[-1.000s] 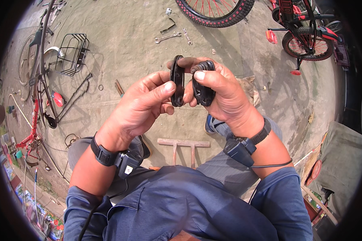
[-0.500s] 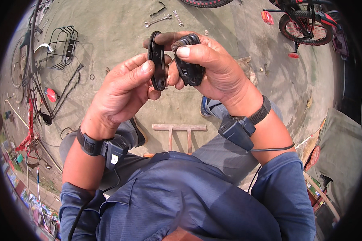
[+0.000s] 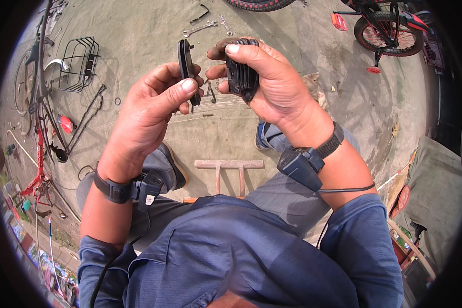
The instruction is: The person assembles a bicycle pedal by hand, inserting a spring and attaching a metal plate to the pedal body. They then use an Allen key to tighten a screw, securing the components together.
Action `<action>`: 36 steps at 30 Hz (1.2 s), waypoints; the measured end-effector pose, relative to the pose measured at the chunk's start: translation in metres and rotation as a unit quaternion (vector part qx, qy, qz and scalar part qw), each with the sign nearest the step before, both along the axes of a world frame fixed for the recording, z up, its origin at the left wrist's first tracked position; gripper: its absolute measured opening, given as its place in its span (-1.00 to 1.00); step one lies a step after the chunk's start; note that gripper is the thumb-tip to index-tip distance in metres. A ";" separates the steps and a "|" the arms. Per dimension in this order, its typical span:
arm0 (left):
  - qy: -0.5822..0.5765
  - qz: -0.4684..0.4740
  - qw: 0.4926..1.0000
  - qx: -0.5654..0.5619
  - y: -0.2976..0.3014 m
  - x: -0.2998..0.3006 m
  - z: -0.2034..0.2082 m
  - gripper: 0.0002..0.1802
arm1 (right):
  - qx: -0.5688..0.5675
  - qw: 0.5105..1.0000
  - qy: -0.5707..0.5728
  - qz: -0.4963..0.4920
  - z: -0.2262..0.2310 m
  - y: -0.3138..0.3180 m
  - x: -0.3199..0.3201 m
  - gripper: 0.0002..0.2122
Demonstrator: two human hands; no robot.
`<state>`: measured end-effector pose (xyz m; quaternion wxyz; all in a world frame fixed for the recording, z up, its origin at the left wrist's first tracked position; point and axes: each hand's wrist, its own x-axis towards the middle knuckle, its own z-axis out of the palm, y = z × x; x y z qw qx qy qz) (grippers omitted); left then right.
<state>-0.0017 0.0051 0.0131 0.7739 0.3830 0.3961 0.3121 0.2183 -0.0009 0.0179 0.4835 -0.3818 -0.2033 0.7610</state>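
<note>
My left hand pinches a flat, elongated black plate between thumb and fingers. The plate stands nearly upright, and a short pin juts from its upper right side. Across a small gap, my right hand grips a black ribbed block, with the thumb over its upper edge and the other fingers partly behind it. The two black pieces are apart, held over the ground in front of me. I cannot make out exactly what part either one is.
Beyond my hands lie an open-ended wrench and another wrench. On the left are a black wire basket, a chain and a red bicycle frame. A black-and-red bicycle is at far right; a wooden frame lies between my feet.
My hands have drawn apart, widening the gap between the pieces. The ribbed block has turned, showing its ribs along its length. The right fingers have come away from the plate.
</note>
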 end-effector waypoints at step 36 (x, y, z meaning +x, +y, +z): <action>0.053 0.036 0.996 0.070 -0.021 0.025 0.008 -0.36 | -0.034 0.999 0.027 -0.023 -0.012 -0.001 -0.005 -0.87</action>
